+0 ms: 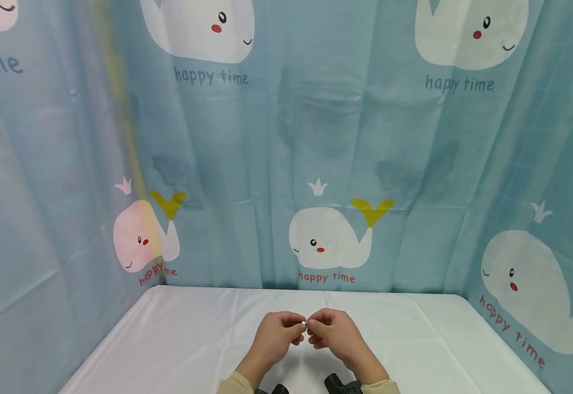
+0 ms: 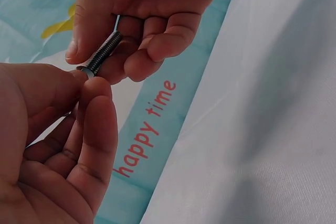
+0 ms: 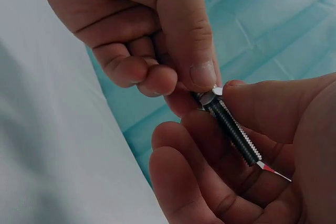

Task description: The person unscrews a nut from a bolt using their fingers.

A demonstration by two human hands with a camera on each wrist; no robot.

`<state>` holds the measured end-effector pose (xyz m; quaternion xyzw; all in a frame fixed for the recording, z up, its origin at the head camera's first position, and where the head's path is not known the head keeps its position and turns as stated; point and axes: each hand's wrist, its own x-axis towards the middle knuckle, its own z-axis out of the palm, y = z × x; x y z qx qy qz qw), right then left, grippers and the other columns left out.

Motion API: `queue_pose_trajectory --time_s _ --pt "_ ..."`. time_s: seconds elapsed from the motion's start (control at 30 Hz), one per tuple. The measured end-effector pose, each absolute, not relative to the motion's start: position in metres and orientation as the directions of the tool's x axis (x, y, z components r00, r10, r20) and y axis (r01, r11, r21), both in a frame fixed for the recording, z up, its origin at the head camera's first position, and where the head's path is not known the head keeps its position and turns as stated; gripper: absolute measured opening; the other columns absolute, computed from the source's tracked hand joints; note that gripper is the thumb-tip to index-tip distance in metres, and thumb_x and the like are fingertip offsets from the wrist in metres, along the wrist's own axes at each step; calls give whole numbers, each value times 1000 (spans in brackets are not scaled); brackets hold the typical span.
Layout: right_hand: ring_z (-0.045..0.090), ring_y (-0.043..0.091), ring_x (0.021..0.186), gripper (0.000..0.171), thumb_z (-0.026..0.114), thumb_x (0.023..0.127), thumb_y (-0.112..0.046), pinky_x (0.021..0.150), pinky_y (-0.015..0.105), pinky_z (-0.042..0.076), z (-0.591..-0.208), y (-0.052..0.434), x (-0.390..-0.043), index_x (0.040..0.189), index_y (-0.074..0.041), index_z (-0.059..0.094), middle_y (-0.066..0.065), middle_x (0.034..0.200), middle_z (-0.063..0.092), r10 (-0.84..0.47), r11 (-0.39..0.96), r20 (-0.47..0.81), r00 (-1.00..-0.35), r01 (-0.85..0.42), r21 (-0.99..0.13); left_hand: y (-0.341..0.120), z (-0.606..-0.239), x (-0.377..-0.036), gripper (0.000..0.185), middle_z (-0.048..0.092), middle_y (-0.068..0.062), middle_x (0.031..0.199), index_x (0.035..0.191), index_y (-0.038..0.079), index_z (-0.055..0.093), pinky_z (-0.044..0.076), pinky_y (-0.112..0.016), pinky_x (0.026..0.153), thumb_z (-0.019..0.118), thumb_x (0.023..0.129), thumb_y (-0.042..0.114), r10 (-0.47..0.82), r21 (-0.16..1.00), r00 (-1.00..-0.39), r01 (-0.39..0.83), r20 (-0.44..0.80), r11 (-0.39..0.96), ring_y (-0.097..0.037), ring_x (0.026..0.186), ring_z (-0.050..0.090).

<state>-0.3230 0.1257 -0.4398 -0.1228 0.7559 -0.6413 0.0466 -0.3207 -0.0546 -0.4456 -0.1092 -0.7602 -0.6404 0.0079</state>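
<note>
A dark threaded bolt [image 3: 234, 131] with a silvery hex piece [image 3: 208, 98] at one end is held between both hands above the table. My right hand [image 3: 231, 114] grips the threaded shaft [image 2: 105, 51] between thumb and curled fingers. My left hand [image 2: 84, 80] pinches the hex end [image 2: 86, 70] with thumb and forefinger. Whether that end is a nut or the bolt's head, I cannot tell. In the head view the left hand [image 1: 296, 324] and the right hand [image 1: 314, 326] meet at a small metal glint [image 1: 305, 324]. A small red and white tip [image 3: 270, 169] shows at the shaft's far end.
A white cloth covers the table [image 1: 178, 339] beneath the hands. A blue curtain [image 1: 286, 164] printed with white whales closes off the back and both sides. Dark wrist camera mounts [image 1: 343, 384] show at the bottom edge.
</note>
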Motion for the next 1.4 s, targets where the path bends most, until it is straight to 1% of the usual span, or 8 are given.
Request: queue_pose_trajectory --time_s 0.37,0.6,0.77,0.93,1.1,1.17,1.27,1.4 --pt "68 23 76 21 70 95 -20 67 37 59 -437 124 -321 100 1 70 11 88 69 -214 122 77 -974 -105 -987 -51 -449 -321 6 71 -1 82 95 9 77 56 -34 66 73 91 11 152 958 -969 221 195 182 -18 71 65" --pt "68 22 75 21 67 97 -18 67 36 59 -435 122 -320 101 2 70 11 88 69 -208 120 55 -977 -81 -989 -49 -452 -322 6 70 1 79 94 10 76 57 -41 67 72 90 9 121 945 -965 254 233 205 -18 71 65" --pt "67 22 73 16 67 96 -15 66 36 59 -433 120 -320 100 1 69 10 85 68 -197 145 77 -977 -106 -984 -46 -452 -324 5 69 1 78 94 10 76 56 -37 65 72 91 11 110 943 -963 262 244 204 -17 70 65" --pt "66 22 73 12 68 94 -13 66 36 58 -429 119 -319 97 -1 69 10 83 67 -180 171 90 -979 -122 -978 -45 -450 -322 5 70 1 79 94 9 77 57 -36 66 72 91 12 104 943 -963 264 247 204 -17 71 66" --pt "66 22 76 10 70 91 -8 67 36 58 -430 118 -316 97 -1 68 11 87 67 -160 189 81 -984 -111 -976 -47 -450 -319 6 71 -1 82 94 9 77 57 -31 65 72 91 11 112 942 -966 253 233 220 -15 71 66" --pt "65 22 78 10 69 89 -6 68 37 58 -430 117 -315 98 -1 68 10 89 67 -142 198 89 -986 -116 -973 -47 -450 -319 6 71 -4 83 94 8 76 57 -33 65 72 92 11 122 940 -964 260 238 222 -15 70 66" --pt "64 22 76 12 68 92 -11 65 37 57 -429 115 -314 100 -2 67 9 90 66 -100 232 112 -989 -133 -964 -48 -449 -319 7 71 -3 81 95 8 76 58 -39 68 70 93 12 135 937 -959 273 248 219 -15 70 67" --pt "62 20 67 19 64 98 -22 59 35 55 -430 114 -312 99 -3 67 9 82 66 -92 256 111 -990 -131 -958 -49 -449 -318 7 69 -1 79 95 8 75 58 -47 71 69 94 10 143 942 -959 270 245 198 -17 70 67"
